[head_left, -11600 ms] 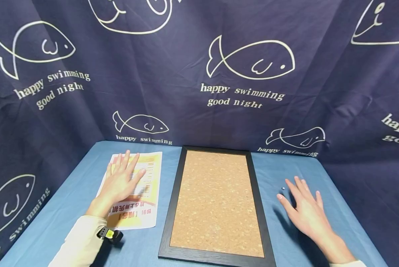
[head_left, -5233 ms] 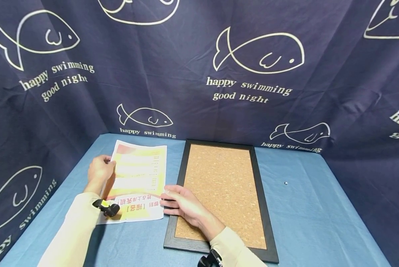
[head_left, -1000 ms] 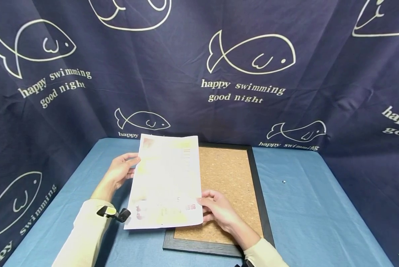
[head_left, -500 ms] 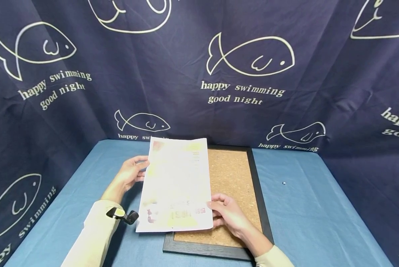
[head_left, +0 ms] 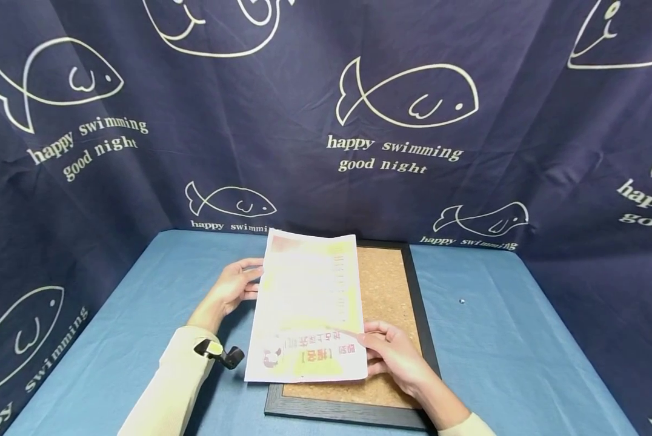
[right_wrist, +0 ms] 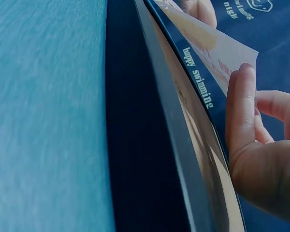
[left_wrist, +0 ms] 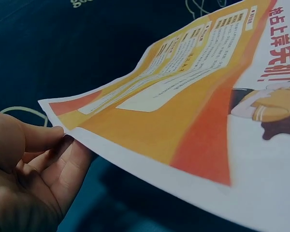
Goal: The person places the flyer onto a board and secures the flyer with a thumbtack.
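Note:
A printed flyer (head_left: 309,290), white with yellow and red areas, is held up over the left part of a black-framed cork board (head_left: 388,290). My left hand (head_left: 234,284) pinches its left edge between thumb and fingers; the left wrist view shows this grip at the sheet's margin. Lower down on the opposite edge, my right hand (head_left: 394,354) pinches the paper with the thumb on top. In the right wrist view a corner of the flyer (right_wrist: 232,48) bends up by the fingers. Much of the board's left side is hidden beneath the sheet.
A small shiny silver thing (head_left: 462,301) lies on the blue tablecloth (head_left: 500,345) right of the board. Dark blue curtains (head_left: 299,151) with fish drawings hang behind the table and at its sides.
Earlier the flyer lay flat on the left of the table under my left hand, with my right hand apart. Both hands have gripped and lifted it, and over the last second carried it right.

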`<action>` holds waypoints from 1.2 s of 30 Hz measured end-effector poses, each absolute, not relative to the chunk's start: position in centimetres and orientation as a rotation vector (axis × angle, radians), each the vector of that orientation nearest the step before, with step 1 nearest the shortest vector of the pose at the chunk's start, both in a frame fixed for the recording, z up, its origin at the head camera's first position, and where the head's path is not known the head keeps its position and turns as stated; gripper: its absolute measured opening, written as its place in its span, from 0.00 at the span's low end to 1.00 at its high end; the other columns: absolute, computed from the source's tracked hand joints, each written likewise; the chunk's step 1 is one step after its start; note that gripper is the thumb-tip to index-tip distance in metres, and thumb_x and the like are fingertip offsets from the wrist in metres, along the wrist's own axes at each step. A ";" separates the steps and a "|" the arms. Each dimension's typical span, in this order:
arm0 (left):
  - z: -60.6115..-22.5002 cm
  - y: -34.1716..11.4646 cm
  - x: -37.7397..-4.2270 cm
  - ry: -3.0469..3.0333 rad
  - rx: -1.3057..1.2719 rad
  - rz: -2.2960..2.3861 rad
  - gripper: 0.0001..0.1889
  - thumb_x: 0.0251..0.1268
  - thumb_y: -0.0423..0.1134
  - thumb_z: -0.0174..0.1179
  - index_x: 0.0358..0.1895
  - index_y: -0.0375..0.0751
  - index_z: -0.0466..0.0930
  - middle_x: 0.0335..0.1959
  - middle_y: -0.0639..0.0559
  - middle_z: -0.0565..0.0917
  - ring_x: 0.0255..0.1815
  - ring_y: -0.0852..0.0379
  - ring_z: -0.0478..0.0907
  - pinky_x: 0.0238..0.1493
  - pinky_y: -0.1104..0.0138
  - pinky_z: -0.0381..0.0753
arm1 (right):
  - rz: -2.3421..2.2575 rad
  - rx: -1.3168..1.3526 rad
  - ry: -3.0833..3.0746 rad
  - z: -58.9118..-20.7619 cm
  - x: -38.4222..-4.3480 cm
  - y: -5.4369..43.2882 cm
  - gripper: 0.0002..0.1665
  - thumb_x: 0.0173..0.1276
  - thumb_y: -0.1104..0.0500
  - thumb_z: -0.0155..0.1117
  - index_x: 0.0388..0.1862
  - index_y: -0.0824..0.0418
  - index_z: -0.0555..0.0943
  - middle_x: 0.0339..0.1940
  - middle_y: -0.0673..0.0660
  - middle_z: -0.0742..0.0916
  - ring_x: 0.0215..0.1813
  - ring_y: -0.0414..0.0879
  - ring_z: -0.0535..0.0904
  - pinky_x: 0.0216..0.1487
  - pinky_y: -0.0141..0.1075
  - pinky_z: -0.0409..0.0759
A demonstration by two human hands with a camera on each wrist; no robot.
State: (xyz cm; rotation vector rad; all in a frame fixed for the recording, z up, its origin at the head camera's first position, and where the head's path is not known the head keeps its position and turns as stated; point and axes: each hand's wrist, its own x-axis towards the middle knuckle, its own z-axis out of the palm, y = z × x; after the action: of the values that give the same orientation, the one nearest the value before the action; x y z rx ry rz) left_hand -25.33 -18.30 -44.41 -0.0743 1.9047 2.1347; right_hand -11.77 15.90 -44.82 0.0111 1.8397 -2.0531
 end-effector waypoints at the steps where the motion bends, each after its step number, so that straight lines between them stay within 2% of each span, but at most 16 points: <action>1: -44.5 -18.0 -25.4 1.897 -0.070 2.136 0.21 0.77 0.32 0.53 0.68 0.27 0.67 0.30 0.48 0.87 0.22 0.56 0.86 0.30 0.62 0.87 | -2.052 0.014 1.844 -44.8 -11.7 16.1 0.20 0.73 0.62 0.62 0.56 0.75 0.73 0.39 0.63 0.89 0.34 0.49 0.87 0.29 0.38 0.85; 16: -45.1 -14.3 -25.8 1.852 -0.016 2.124 0.20 0.76 0.30 0.52 0.68 0.28 0.69 0.36 0.45 0.88 0.28 0.52 0.88 0.34 0.58 0.87 | -2.054 0.023 1.897 -45.0 -10.7 19.6 0.21 0.75 0.62 0.61 0.58 0.77 0.73 0.40 0.64 0.89 0.35 0.50 0.88 0.32 0.41 0.87; 29: -45.4 -11.4 -26.0 1.810 0.004 2.129 0.20 0.75 0.29 0.53 0.67 0.30 0.71 0.40 0.44 0.88 0.29 0.51 0.88 0.34 0.58 0.87 | -2.016 0.073 1.950 -45.0 -10.2 22.0 0.24 0.74 0.60 0.61 0.60 0.78 0.71 0.38 0.63 0.89 0.34 0.50 0.89 0.33 0.40 0.87; 36: -45.8 -10.1 -26.2 1.824 -0.011 2.107 0.20 0.75 0.28 0.52 0.67 0.31 0.72 0.45 0.42 0.86 0.31 0.49 0.88 0.35 0.57 0.87 | -2.007 0.116 1.977 -45.2 -10.0 23.2 0.23 0.74 0.60 0.62 0.58 0.76 0.73 0.37 0.61 0.90 0.32 0.48 0.88 0.33 0.40 0.87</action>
State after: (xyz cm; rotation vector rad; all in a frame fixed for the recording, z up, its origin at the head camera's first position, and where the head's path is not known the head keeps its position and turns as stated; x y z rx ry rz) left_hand -26.16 -10.11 -45.77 -0.0115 1.8237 2.1066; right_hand -10.03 23.17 -45.16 0.1160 1.9765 -2.0066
